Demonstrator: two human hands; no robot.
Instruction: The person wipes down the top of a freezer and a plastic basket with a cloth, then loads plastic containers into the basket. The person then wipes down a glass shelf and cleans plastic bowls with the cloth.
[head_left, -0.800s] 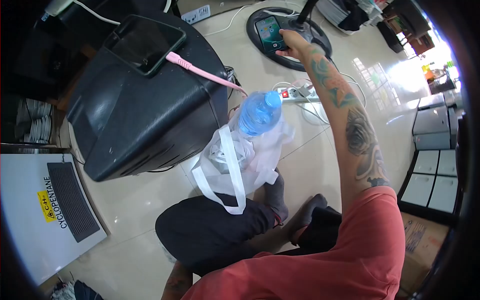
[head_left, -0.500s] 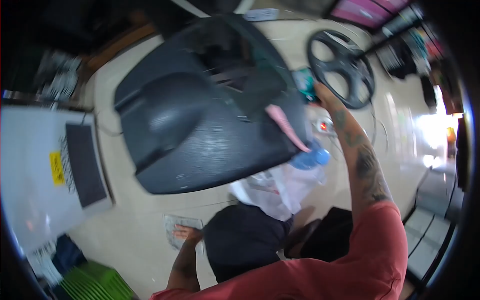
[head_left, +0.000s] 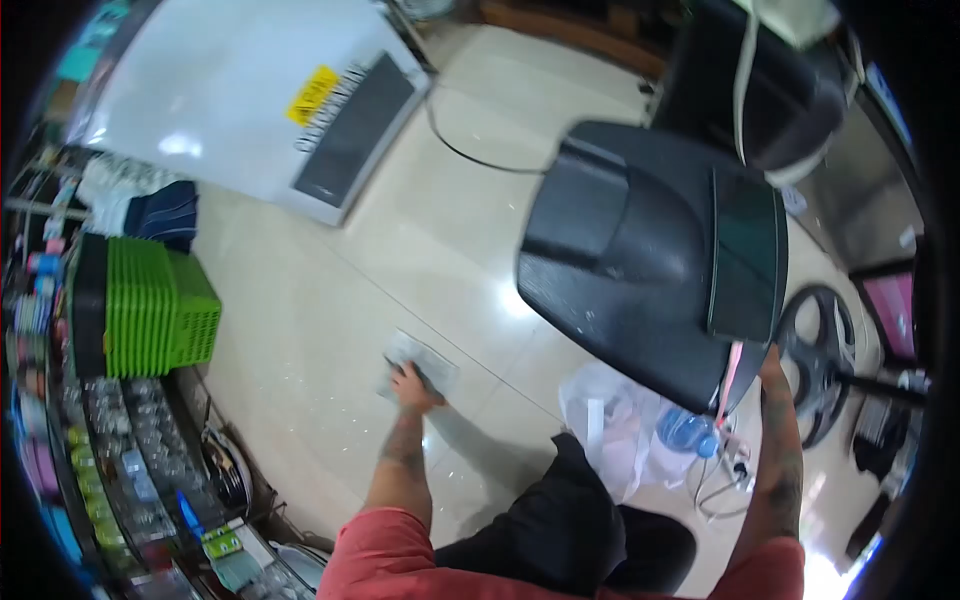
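My left hand [head_left: 414,387] rests on a thin grey-white sheet, perhaps a cloth [head_left: 432,365], lying on the tiled floor. Its fingers look spread across the sheet. At the right, my right hand [head_left: 772,365] is at the edge of a large black padded seat-like piece [head_left: 640,290]; its fingers are mostly hidden, so any grip is unclear. On that piece lies a dark, glossy rectangular panel [head_left: 748,255]. A pink strip [head_left: 731,375] hangs at its lower corner. Below are a blue-tinted plastic bottle [head_left: 686,431] and a white plastic bag [head_left: 610,415].
A fan-like black star base [head_left: 815,350] stands at the far right beside cables [head_left: 712,500]. Stacked green baskets [head_left: 160,305] and shelves of glassware [head_left: 140,460] line the left. A white appliance [head_left: 250,80] with a yellow label stands at upper left.
The head view has swung left, so the black padded piece now appears further right. My left hand stays on the sheet. The teal item seen by my right hand no longer shows.
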